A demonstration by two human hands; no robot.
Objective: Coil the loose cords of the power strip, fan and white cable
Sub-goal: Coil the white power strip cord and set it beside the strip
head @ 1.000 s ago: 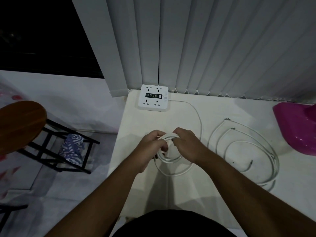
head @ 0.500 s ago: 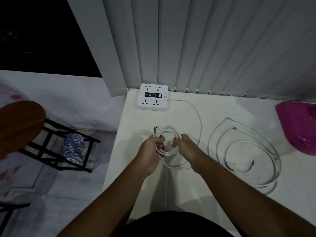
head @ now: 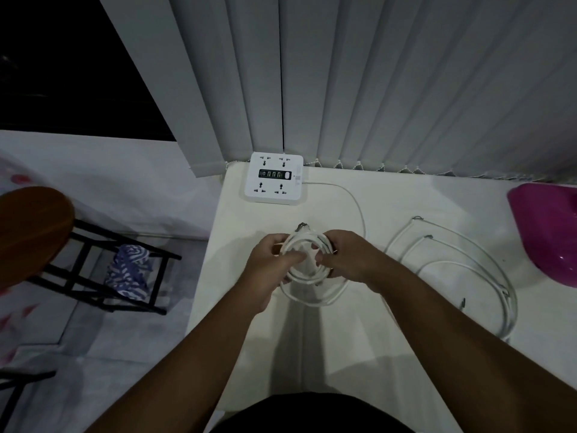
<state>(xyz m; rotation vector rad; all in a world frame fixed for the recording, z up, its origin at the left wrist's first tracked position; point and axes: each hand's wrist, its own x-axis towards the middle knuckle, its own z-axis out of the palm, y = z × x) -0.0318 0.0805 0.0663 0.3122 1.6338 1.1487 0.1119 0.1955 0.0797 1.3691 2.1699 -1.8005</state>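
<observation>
Now both hands are on the coil [head: 307,278], held just above the bench [head: 359,354] in front of the body. The left hand [head: 268,267] pinches its left side, thumb laid across the loops. The right hand [head: 349,260] curls round the right side, so each grip is clenched on cord. Half a second ago the loops stood up above the knuckles; now the hands sit higher on the bundle and a slack loop droops below them. The cord's end [head: 302,227] pokes up at the top of the coil, much as it did. From the coil the cord arcs back past the right hand to the power strip [head: 274,179], which has not budged from the far edge by the blinds [head: 374,89]. Off to the right, well apart from the hands, the white cable [head: 462,267] lies in loose rings, unchanged. A pink basin [head: 549,232] sits at the right edge.
</observation>
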